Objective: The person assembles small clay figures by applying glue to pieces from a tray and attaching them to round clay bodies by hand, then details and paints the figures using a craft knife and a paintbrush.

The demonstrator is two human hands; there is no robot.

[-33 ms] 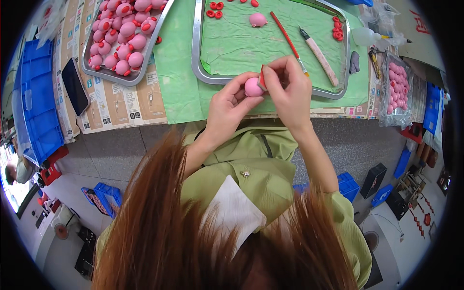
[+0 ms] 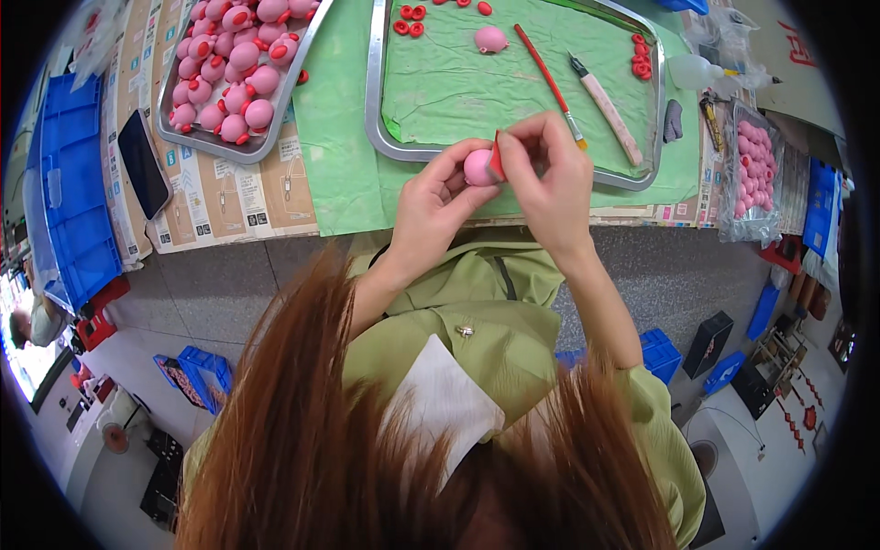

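Note:
Between the fingertips of my left hand (image 2: 433, 207) is a round pink ball (image 2: 478, 168), held just over the near rim of a metal tray (image 2: 412, 151). My right hand (image 2: 555, 183) pinches a small folded red piece with a greyish face (image 2: 496, 160), perhaps sandpaper, against the ball's right side. On the tray's green lining lie another pink ball with small knobs (image 2: 491, 38), a red-handled paintbrush (image 2: 545, 73), a pale-handled craft knife (image 2: 607, 110) and small red rings (image 2: 641, 57). My fingers partly hide the ball and the folded piece.
At the left, a second tray (image 2: 257, 151) holds many pink balls with red parts. A phone (image 2: 144, 165) lies beside it. To the right are a squeeze bottle (image 2: 694, 71), a grey scrap (image 2: 673, 120) and a bagged tray of pink pieces (image 2: 754, 165). A blue crate (image 2: 78, 192) stands far left.
The folded red piece has tilted slightly against the ball, showing more of its red side. Both hands stay in nearly the same place.

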